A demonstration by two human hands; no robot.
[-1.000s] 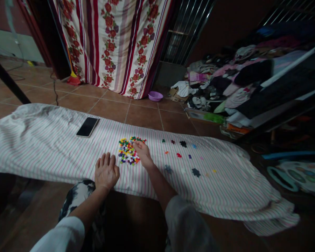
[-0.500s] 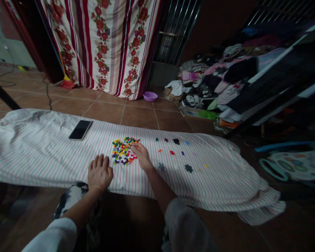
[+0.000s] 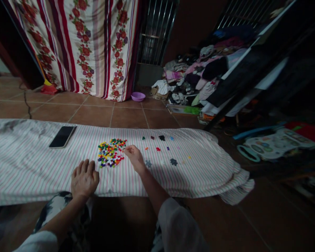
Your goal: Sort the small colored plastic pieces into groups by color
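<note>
A mixed pile of small coloured pieces (image 3: 110, 153) lies on the striped cloth (image 3: 199, 178). At the pile's right edge, my right hand (image 3: 133, 156) has its thumb and fingertips pinched together; whatever they hold is too small to make out. My left hand (image 3: 84, 178) rests palm down on the cloth, left of the pile, its fingers stretched out. To the right, pieces are grouped by colour: black ones (image 3: 161, 138), red ones (image 3: 158, 149), dark grey ones (image 3: 173, 162), lighter grey ones (image 3: 148, 163) and several other tiny groups.
A phone (image 3: 62, 137) lies on the cloth at the left. Beyond, on the tiled floor, are a purple basin (image 3: 138, 97), a floral curtain (image 3: 99, 52) and a heap of clothes (image 3: 196, 73). A bar-like dark frame slants at the right.
My right hand has drawn back from over the pile to its right edge, fingers still pinched. The left hand stays flat on the cloth. The camera view has swung right.
</note>
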